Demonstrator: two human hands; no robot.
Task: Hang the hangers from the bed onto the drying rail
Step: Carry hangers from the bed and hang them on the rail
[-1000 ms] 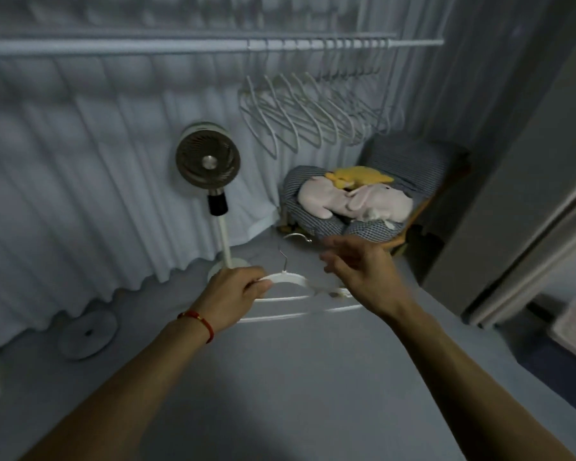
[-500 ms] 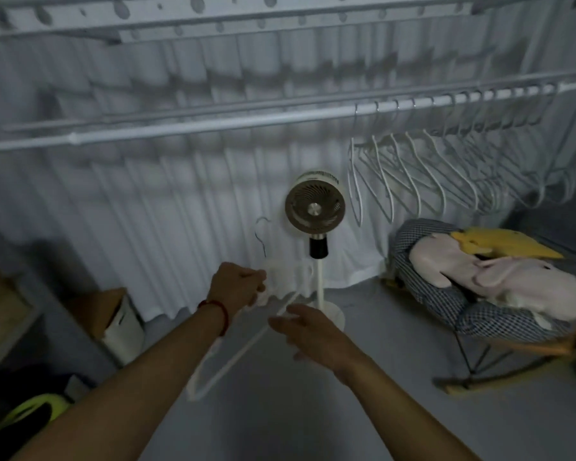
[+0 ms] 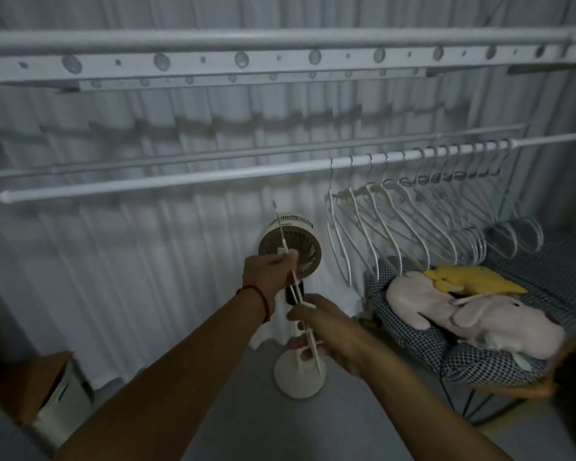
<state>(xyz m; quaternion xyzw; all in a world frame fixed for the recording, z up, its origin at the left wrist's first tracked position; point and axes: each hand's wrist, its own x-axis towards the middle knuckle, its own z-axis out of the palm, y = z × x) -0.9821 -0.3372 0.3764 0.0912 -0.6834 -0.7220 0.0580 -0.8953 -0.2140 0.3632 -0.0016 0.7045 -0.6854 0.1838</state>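
Matt white plastic hanger [image 3: 298,301] with metal hook, smooth white metal drying rail [image 3: 180,182], checked cloth chair cushion [image 3: 479,357].

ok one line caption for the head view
Both hands hold a white hanger below the drying rail.

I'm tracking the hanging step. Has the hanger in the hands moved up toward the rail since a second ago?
Yes. The hanger has risen: its hook, earlier below the fan's head, now reaches above the fan, though still short of the rail.
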